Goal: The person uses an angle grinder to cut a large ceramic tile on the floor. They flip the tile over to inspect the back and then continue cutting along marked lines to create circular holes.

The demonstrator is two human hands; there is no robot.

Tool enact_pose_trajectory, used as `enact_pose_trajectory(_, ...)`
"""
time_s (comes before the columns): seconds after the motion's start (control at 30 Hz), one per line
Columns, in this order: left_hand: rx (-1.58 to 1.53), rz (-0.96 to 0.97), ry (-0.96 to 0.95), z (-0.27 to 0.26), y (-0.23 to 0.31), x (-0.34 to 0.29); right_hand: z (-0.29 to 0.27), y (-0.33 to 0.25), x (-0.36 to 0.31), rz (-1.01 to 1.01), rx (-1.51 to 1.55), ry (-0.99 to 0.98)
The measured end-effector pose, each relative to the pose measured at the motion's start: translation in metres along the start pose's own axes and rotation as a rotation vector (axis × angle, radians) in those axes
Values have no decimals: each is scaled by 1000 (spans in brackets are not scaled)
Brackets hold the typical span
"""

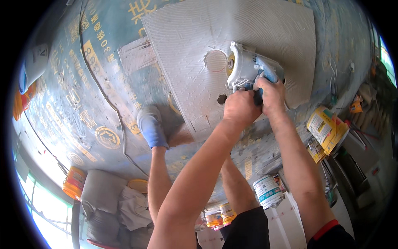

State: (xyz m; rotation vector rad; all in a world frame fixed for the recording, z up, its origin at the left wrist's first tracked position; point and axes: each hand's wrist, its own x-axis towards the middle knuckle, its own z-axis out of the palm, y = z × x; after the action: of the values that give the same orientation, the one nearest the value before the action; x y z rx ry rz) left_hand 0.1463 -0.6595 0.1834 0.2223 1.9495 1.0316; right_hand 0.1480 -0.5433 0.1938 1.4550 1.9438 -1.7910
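Note:
My left hand (242, 108) and my right hand (271, 94) are both closed around the body of what looks like an angle grinder (253, 68). It has a large whitish, dust-covered guard, with a round brassy part showing at its left end. The tool is over a big grey tile (182, 50) whose upward face is finely ridged. Just left of the guard, a round outline (216, 61) is marked in the tile. Below it is a small dark hole (222, 99). The underside of the grinder and its contact with the tile are hidden.
A grey cable (101, 89) runs along the printed floor covering on the left. My shoe (150, 120) is close to the tile's left edge. Yellow buckets (327, 128) stand at the right, a white tub (268, 191) behind me, and stacked grey sacks (101, 193) at the lower left.

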Motion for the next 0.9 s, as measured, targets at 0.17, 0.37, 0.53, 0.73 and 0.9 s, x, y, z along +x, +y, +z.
enact_pose_trajectory(0.17,84,26,-83,-14,-2,-5,4,7,-6,32,62,56)
enact_pose_trajectory(0.37,128,27,-162,-27,-6,-9,10,13,-14,70,131,111)
enact_pose_trajectory(0.53,153,32,-171,-30,-15,-9,18,17,-21,95,201,121)
enact_pose_trajectory(0.73,179,45,-256,-45,-19,-10,30,11,-32,139,262,194)
enact_pose_trajectory(0.9,218,48,-329,-57,-20,-10,36,15,-39,145,300,230)
